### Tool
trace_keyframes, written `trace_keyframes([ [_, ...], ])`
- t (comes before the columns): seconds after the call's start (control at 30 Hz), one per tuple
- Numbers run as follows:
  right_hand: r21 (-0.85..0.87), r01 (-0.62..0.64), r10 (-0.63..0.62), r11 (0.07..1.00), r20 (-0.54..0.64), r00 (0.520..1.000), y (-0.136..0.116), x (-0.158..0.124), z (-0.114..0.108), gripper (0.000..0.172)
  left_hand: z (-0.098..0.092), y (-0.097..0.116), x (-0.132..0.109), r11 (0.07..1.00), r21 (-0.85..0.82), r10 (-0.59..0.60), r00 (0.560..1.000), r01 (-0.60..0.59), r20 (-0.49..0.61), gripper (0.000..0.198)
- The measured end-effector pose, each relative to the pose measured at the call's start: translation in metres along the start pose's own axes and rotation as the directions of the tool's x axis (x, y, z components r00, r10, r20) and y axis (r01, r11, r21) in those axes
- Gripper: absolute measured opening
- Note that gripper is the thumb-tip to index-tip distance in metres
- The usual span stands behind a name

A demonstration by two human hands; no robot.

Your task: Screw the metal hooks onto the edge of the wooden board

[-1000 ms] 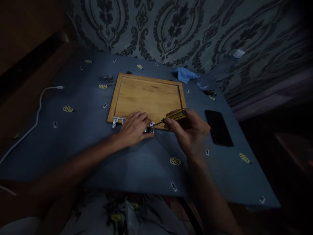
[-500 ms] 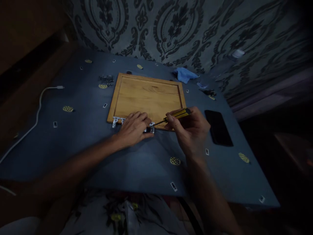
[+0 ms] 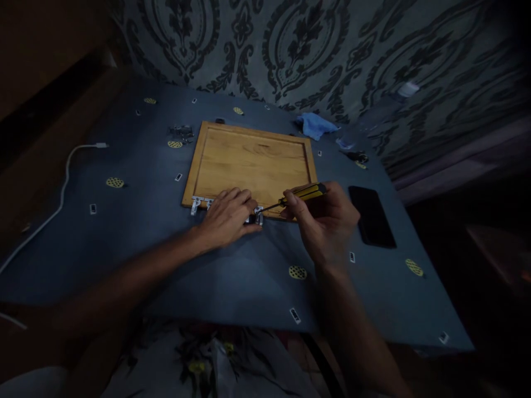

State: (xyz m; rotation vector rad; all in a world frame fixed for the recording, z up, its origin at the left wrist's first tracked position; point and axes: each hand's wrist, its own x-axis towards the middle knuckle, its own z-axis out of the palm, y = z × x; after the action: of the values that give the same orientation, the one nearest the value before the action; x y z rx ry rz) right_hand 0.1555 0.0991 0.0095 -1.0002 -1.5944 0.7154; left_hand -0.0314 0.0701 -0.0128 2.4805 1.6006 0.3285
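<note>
A wooden board (image 3: 253, 160) with a raised rim lies on a blue cloth-covered table (image 3: 145, 237). Along its near edge sits a metal bracket (image 3: 198, 203). My left hand (image 3: 228, 216) lies over that bracket, fingers bent and pressed down on it. My right hand (image 3: 326, 221) pinches a yellow-and-black screwdriver (image 3: 301, 195), whose thin shaft points left with its tip at the bracket's right end, beside my left fingertips.
A black phone (image 3: 370, 215) lies right of the board. A blue cloth (image 3: 315, 125) sits at the back right near the patterned wall. A white cable (image 3: 62, 190) runs along the left. A small pile of metal parts (image 3: 181, 131) rests beyond the board's left corner.
My right hand has turned the screwdriver a little, and the handle now sits slightly higher and further right. My left hand stays on the bracket.
</note>
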Motion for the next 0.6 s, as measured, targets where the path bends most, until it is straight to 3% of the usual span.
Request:
trace_keyframes([
  [0.2, 0.029, -0.037, 0.036, 0.999, 0.032, 0.999, -0.0020, 0.0009, -0.0006, 0.031, 0.0000, -0.0011, -0.0003, 1.000, -0.014, 0.009, 1.000, -0.009, -0.003, 0.041],
  [0.43, 0.080, -0.037, 0.021, 0.996, 0.188, 0.982, -0.0061, 0.0035, -0.0078, 0.030, -0.0016, 0.0007, 0.0000, 1.000, -0.003, -0.008, 1.000, 0.008, 0.011, 0.043],
  [0.6, 0.076, -0.035, 0.027, 0.996, 0.107, 0.994, -0.0070, 0.0026, -0.0053, 0.026, -0.0045, 0.0024, 0.0008, 1.000, -0.003, -0.024, 0.999, 0.024, 0.043, 0.043],
])
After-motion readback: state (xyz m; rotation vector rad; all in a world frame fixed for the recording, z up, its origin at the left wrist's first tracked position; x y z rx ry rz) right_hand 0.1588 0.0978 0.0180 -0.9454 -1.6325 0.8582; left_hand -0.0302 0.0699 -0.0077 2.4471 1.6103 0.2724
